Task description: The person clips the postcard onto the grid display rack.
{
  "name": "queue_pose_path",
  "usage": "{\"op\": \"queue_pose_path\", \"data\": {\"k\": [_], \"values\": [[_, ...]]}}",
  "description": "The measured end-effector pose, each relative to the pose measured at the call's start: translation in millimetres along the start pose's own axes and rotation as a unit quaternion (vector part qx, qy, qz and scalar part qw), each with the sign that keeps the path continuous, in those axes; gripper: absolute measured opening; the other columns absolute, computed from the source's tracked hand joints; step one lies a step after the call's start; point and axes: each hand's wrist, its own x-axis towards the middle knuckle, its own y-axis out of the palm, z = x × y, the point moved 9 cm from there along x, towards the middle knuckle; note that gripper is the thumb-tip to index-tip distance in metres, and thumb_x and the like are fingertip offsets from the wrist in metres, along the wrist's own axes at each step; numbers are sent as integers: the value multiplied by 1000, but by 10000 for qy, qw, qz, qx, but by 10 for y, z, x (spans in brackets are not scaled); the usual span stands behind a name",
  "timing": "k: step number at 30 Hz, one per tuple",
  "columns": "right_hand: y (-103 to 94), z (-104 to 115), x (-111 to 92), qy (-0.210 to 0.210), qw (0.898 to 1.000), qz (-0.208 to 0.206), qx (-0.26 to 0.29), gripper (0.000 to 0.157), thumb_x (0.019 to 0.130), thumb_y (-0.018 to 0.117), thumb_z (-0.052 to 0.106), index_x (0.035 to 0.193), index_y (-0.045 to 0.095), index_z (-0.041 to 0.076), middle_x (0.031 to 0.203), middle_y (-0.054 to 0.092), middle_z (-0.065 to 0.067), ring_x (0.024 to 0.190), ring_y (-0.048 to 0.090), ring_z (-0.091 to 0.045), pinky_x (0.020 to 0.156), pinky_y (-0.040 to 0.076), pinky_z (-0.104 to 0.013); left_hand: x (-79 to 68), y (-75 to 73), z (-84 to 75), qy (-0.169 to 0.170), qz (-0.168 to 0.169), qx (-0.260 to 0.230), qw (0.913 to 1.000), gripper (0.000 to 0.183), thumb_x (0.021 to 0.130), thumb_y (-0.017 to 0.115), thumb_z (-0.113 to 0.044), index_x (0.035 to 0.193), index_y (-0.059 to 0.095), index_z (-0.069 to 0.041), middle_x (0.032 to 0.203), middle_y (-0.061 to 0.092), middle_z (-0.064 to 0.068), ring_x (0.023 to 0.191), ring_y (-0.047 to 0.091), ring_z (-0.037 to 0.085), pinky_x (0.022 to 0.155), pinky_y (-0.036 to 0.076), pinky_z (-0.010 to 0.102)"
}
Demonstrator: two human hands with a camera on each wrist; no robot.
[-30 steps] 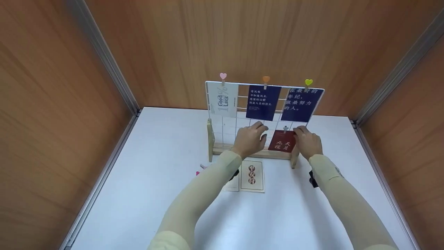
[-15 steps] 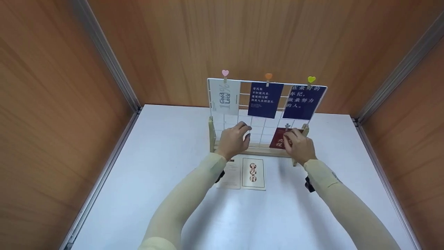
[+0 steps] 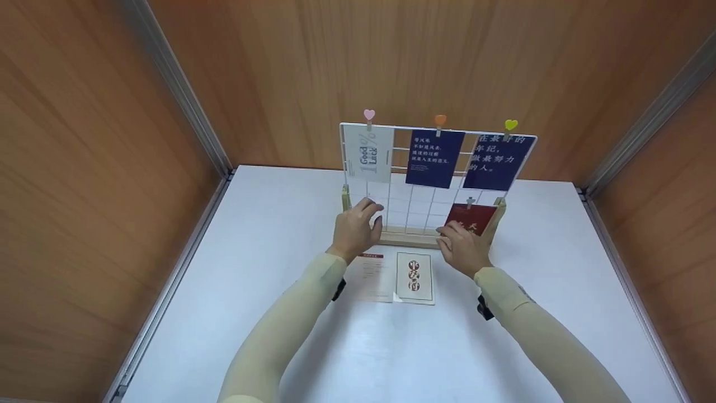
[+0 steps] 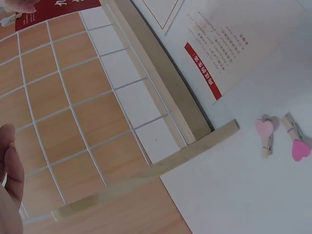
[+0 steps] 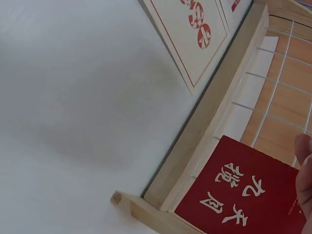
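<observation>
A white wire grid rack (image 3: 411,239) with a wooden base stands before me. A red card (image 5: 234,192) hangs from its lower right by a small grey clip (image 3: 470,202). My right hand (image 3: 463,247) is in front of that card's lower part, its fingers loosely bent with nothing seen in them. Near the rack's lower left, my left hand (image 3: 356,230) hovers with thumb and fingers apart, holding nothing. Two cream cards, one with a red heading (image 4: 229,53) and one with red round motifs (image 3: 414,278), lie on the table before the base.
Along the rack's top hang a white card (image 3: 366,154) and two dark blue cards (image 3: 434,159), on pink, orange and yellow heart clips. In the left wrist view, a pale pink heart clip (image 4: 264,130) and a brighter pink heart clip (image 4: 299,149) lie beside the rack's foot.
My left hand has moved left, away from the rack's middle. My right hand has moved left and down from the red card's right edge across its front. The view has shifted slightly.
</observation>
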Motion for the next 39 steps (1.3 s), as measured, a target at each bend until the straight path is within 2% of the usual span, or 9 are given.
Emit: {"op": "queue_pose_path", "data": {"k": [5, 10, 14, 19, 23, 28, 33, 36, 39], "values": [[189, 27, -67, 183, 9989, 424, -28, 30, 84, 77, 8, 112, 69, 3, 105, 65, -11, 83, 66, -26, 69, 56, -43, -127, -58, 156, -131, -25, -33, 9999, 15, 87, 69, -9, 102, 71, -8, 97, 66, 3, 51, 53, 11, 46, 46, 26], [421, 32, -138, 426, 9922, 1171, 53, 35, 87, 76, 11, 119, 66, 1, 115, 63, -15, 105, 61, -33, 87, 52, -47, -269, -104, 319, -288, 10, 64, 9996, 17, 86, 68, -5, 102, 71, -6, 96, 65, 4, 50, 53, 11, 45, 47, 26], [607, -11, -215, 876, 9756, 2005, 181, 43, 89, 73, 14, 127, 61, -1, 126, 59, -20, 121, 53, -38, 100, 43, -53, -370, -120, 431, -375, 28, 73, 9993, 18, 84, 68, 0, 101, 71, -5, 97, 67, 5, 54, 58, 13, 49, 51, 28], [812, -100, -344, 1311, 9490, 2850, 324, 59, 89, 74, 21, 139, 51, -1, 138, 50, -22, 132, 42, -43, 103, 38, -58, -497, -97, 547, -518, 175, -73, 9985, 23, 82, 72, 2, 104, 71, -6, 95, 66, 4, 53, 54, 11, 51, 51, 30], [937, -144, -413, 1477, 9338, 3222, 494, 67, 87, 76, 23, 142, 47, -2, 146, 43, -23, 136, 37, -43, 105, 35, -59, -605, -44, 646, -716, 477, -84, 9963, 27, 84, 71, 0, 110, 71, -7, 97, 65, 3, 54, 52, 11, 54, 51, 30], [1057, -172, -458, 1684, 9177, 3539, 656, 76, 84, 81, 25, 143, 44, -5, 149, 38, -24, 135, 38, -44, 107, 32, -57, -741, 65, 785, -1054, 1088, 60, 9884, 30, 86, 68, 1, 114, 70, -8, 103, 65, 3, 64, 61, 14, 66, 55, 31], [1156, -130, -477, 1598, 9104, 3742, 753, 79, 82, 83, 23, 142, 43, -9, 147, 38, -22, 131, 44, -44, 106, 37, -54, -870, 161, 921, -1520, 1672, 46, 9741, 31, 87, 68, 2, 116, 70, -9, 106, 66, 4, 74, 65, 17, 75, 55, 34], [1183, -107, -481, 1587, 9085, 3793, 750, 80, 81, 83, 19, 143, 42, -8, 148, 37, -22, 129, 46, -44, 104, 39, -54, -916, 202, 966, -1659, 1912, -7, 9674, 31, 87, 68, 3, 117, 70, -9, 108, 66, 6, 78, 66, 18, 77, 55, 35], [1202, -98, -491, 1684, 9023, 3904, 707, 84, 80, 84, 19, 146, 39, -6, 152, 31, -22, 129, 45, -46, 104, 38, -55, -963, 254, 1010, -1788, 2170, -13, 9597, 33, 87, 69, 2, 118, 69, -9, 108, 66, 6, 82, 66, 19, 80, 55, 35]]}}
